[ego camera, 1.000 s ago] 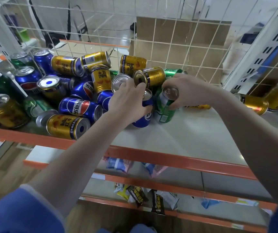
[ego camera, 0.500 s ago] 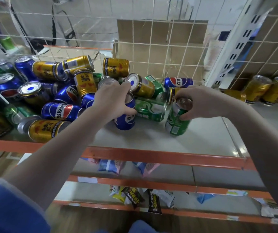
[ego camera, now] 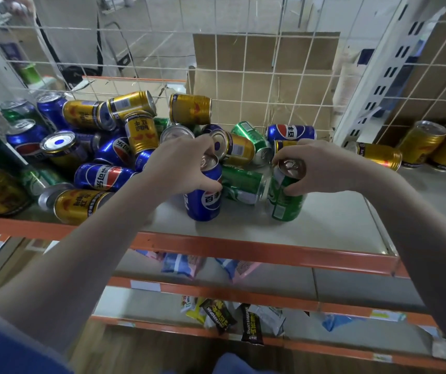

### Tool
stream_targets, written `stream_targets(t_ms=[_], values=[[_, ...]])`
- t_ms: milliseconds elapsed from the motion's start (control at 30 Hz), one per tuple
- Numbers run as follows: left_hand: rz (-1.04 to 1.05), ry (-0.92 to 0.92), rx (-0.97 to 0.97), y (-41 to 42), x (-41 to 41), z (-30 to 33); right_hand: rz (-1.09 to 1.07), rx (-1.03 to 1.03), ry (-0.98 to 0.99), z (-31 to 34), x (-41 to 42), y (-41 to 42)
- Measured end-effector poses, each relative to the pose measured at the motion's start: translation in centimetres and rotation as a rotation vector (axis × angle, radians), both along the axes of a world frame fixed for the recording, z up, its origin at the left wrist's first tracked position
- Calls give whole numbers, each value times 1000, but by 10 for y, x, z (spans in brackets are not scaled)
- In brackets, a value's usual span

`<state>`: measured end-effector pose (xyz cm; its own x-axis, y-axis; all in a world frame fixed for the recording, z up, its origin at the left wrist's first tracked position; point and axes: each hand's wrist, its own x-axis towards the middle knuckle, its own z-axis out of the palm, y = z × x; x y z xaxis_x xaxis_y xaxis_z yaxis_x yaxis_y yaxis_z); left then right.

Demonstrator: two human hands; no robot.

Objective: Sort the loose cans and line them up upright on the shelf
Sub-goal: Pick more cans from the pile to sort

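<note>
Gripping blue Pepsi can (ego camera: 204, 197), left hand (ego camera: 181, 164) | right hand (ego camera: 316, 166) grip pinching green can (ego camera: 286, 195)

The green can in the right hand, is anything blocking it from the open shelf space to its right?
Nothing visible. The right hand grips the green can upright, and the shelf surface to its right is bare up to the gold cans farther back.

Can pile (ego camera: 124, 147) lies left on shelf (ego camera: 324, 220).
</note>
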<state>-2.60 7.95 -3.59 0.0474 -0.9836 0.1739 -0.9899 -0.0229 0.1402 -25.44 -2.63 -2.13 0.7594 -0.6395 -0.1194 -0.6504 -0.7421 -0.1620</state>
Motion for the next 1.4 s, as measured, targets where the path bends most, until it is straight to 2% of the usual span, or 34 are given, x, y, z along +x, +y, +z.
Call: stream_targets(t_ms=[500, 700, 933, 1233, 1400], values=[[-65, 40, 109, 32, 10, 13, -8, -34, 61, 0, 10, 12], [-22, 1, 56, 41, 15, 16, -24, -57, 66, 0, 15, 15], [-1, 68, 33, 42, 24, 20, -42, -32, 18, 3, 13, 16], [89, 79, -20, 43, 28, 40, -49, -41, -7, 10, 12, 14], [73, 67, -39, 38, 26, 55, -66, -61, 5, 13, 10, 12]])
